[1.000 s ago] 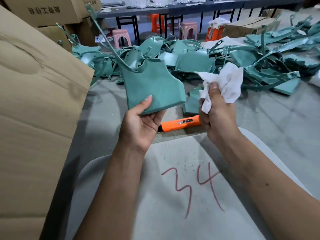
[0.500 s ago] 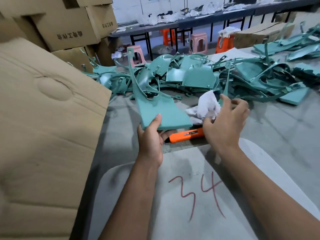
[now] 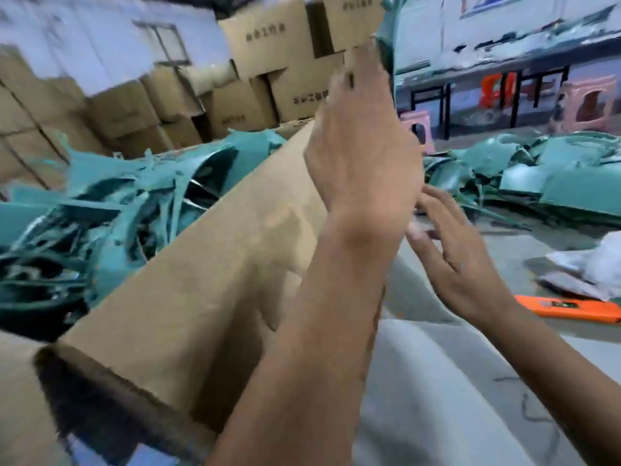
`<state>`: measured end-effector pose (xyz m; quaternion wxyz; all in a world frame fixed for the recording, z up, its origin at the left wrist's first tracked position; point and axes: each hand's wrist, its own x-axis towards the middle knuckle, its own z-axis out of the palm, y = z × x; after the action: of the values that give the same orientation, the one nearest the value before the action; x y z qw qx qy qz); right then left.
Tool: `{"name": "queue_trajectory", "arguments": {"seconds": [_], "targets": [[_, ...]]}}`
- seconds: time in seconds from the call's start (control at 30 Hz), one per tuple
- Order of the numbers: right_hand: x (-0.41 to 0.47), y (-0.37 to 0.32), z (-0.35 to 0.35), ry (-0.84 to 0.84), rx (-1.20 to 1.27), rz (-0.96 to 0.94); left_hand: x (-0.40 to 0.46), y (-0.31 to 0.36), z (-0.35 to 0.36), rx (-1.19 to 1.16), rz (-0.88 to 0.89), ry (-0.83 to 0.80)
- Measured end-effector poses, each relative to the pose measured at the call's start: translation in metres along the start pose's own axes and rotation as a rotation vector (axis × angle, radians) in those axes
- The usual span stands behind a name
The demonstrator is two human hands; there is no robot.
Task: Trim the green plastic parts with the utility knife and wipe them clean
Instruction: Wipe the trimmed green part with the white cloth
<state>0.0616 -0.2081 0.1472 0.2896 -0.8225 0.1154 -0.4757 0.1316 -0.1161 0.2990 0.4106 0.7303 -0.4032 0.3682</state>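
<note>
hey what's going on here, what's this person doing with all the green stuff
A person is working through green plastic parts. Their left hand is raised high, apparently holding a green plastic part toward the open cardboard box of green parts. The right hand hovers open, empty. The orange utility knife and crumpled white wiping cloth lie on the grey table.

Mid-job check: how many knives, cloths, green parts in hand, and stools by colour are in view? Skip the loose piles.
Orange utility knife: 1
White cloth: 1
Green part held up by the left hand: 1
Pink stools: 2
Orange stool: 1
Total: 6
</note>
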Motion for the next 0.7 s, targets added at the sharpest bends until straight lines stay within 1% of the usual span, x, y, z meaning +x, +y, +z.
{"name": "queue_trajectory", "arguments": {"seconds": [0.07,0.13,0.17,0.2,0.23,0.3,0.33,0.37,0.43,0.5,0.53,0.57,0.6,0.63,0.67,0.7], "targets": [[0.02,-0.026,0.024,-0.043,0.028,-0.047,0.027,-0.027,-0.023,0.181,0.056,0.061],[0.04,-0.049,0.043,-0.065,0.045,-0.095,0.05,-0.057,-0.042,0.351,-0.005,0.066],[0.048,-0.059,0.049,-0.073,0.057,-0.113,0.057,-0.072,-0.047,0.417,-0.072,0.032],[0.057,-0.069,0.056,-0.083,0.068,-0.132,0.062,-0.088,-0.053,0.47,-0.155,-0.041],[0.065,-0.077,0.061,-0.095,0.073,-0.148,0.063,-0.102,-0.056,0.506,-0.241,-0.152],[0.079,-0.091,0.071,-0.132,0.067,-0.177,0.058,-0.122,-0.057,0.534,-0.399,-0.43],[0.085,-0.097,0.075,-0.166,0.057,-0.185,0.056,-0.126,-0.055,0.526,-0.451,-0.542],[0.09,-0.102,0.08,-0.207,0.037,-0.19,0.056,-0.129,-0.055,0.512,-0.49,-0.604],[0.096,-0.107,0.086,-0.267,0.01,-0.185,0.065,-0.126,-0.056,0.491,-0.551,-0.668],[0.1,-0.107,0.088,-0.283,0.06,-0.176,0.075,-0.122,-0.06,0.429,-0.623,-0.733],[0.101,-0.106,0.089,-0.292,0.087,-0.178,0.076,-0.121,-0.061,0.356,-0.657,-0.76],[0.102,-0.106,0.089,-0.3,0.103,-0.18,0.075,-0.12,-0.062,0.258,-0.69,-0.764],[0.102,-0.104,0.088,-0.304,0.112,-0.183,0.072,-0.119,-0.06,0.173,-0.724,-0.733],[0.101,-0.103,0.089,-0.305,0.117,-0.186,0.068,-0.118,-0.057,0.129,-0.744,-0.662],[0.099,-0.101,0.089,-0.306,0.119,-0.192,0.062,-0.116,-0.054,0.162,-0.743,-0.581],[0.096,-0.1,0.089,-0.307,0.113,-0.201,0.057,-0.115,-0.051,0.257,-0.713,-0.494]]}}
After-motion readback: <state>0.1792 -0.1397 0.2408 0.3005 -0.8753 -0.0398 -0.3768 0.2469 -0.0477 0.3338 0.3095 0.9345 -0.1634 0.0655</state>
